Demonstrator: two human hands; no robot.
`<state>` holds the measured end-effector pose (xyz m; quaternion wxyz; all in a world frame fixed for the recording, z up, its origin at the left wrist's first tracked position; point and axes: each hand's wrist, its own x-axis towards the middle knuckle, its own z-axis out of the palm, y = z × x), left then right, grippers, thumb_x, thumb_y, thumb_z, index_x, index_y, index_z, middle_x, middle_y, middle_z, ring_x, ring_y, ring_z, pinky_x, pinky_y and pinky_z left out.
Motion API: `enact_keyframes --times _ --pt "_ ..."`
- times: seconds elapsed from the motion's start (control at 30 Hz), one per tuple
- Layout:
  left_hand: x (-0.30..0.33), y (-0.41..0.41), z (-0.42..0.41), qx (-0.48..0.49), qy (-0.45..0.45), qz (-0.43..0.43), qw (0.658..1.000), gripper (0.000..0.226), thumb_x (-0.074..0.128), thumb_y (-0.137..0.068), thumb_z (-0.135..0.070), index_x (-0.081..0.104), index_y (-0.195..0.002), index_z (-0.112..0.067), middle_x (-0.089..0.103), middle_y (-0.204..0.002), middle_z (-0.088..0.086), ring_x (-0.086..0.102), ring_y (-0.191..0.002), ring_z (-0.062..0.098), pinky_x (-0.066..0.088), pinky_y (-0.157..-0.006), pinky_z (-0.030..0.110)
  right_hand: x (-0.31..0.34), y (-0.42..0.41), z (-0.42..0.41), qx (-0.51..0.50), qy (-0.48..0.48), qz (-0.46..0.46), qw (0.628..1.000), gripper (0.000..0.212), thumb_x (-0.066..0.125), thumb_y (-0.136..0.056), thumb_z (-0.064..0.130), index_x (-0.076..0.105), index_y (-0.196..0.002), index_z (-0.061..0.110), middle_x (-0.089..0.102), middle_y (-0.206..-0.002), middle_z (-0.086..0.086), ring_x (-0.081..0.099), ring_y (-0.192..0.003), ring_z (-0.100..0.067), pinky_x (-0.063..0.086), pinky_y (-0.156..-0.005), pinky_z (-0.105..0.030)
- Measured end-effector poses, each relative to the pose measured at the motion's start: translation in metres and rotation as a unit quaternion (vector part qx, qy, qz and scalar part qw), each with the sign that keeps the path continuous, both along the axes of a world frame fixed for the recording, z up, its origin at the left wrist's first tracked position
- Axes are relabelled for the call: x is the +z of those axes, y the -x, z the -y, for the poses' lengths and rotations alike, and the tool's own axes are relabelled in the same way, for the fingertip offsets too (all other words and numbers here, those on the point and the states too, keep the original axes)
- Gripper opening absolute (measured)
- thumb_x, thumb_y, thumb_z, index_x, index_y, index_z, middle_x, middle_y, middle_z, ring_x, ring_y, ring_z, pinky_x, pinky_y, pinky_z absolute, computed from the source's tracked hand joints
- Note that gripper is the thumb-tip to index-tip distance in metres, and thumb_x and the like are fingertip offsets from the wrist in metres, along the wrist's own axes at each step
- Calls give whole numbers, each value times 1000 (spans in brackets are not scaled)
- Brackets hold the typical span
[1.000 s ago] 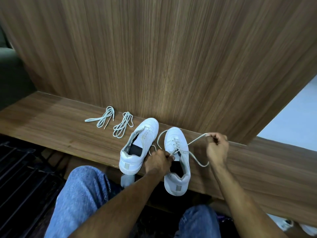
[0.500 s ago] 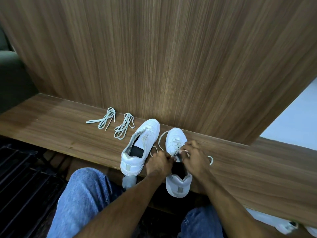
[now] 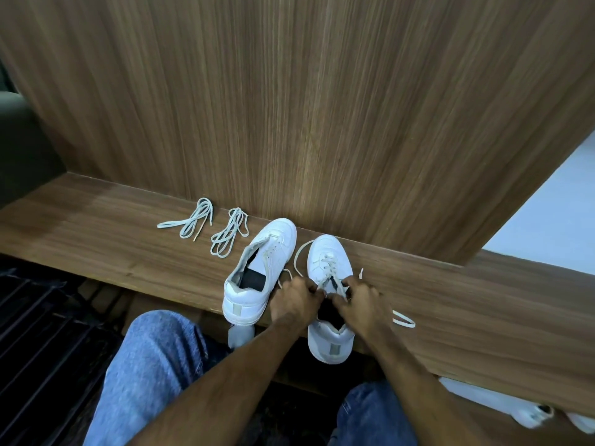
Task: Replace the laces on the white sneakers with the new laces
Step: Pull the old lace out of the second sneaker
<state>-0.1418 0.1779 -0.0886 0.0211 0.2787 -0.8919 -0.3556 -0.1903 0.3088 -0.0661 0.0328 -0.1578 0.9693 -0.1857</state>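
Both hands (image 3: pixel 325 299) pinch flat (woven-looking) lace (image 3: pixel 330 268).

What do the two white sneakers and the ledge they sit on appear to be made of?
Two white low-top sneakers: smooth, faintly glossy uppers, likely leather or synthetic leather; which one is unclear. Brown ledge: wood-grain surface, matte, possibly laminate or veneer, judging by its very even streaks.

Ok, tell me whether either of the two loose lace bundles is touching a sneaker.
No: both loose lace bundles lie on the wooden ledge to the left of the left sneaker, with bare wood between them.
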Motion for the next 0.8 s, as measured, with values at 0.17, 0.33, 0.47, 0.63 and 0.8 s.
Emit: enact_keyframes --times 0.17,0.33,0.47,0.63,0.8 --pt "0 -5 6 28 -54 -33 998 27 62 -83 -44 74 -92 -22 71 -96 9 65 -93 31 52 -79 33 -6 8 -2 -65 70 18 995 22 52 -91 33 67 -90 19 70 -93 -10 64 -93 -35 48 -76 -35" --pt "-4 -7 11 86 -150 -56 983 22 68 -79 -38 70 -67 -19 66 -74 11 65 -83 31 51 -72 33 -5 19 -10 -134 178 97 970 27 62 -85 28 63 -59 21 66 -73 -5 63 -82 -30 46 -72 -33" --pt "4 -9 13 75 -163 -49 982 13 68 -78 -35 70 -75 -22 68 -81 7 65 -88 30 52 -74 32 -7 16 -10 -125 179 112 969 25 62 -83 31 64 -60 22 67 -70 -4 64 -79 -30 49 -72 -36" --pt "13 -4 0 -69 93 -58 992 52 52 -85 -20 46 -134 -36 46 -134 0 51 -118 28 46 -90 40 -10 -1 -10 -98 119 64 986 17 56 -87 34 69 -86 23 71 -91 -9 65 -89 -32 47 -72 -32" --pt "12 13 -12 -194 301 -43 933 36 45 -90 -22 49 -126 -25 52 -127 2 51 -116 27 40 -92 42 -6 -11 -9 -82 92 40 992 22 53 -92 36 68 -94 20 69 -99 -12 62 -96 -36 40 -70 -32"
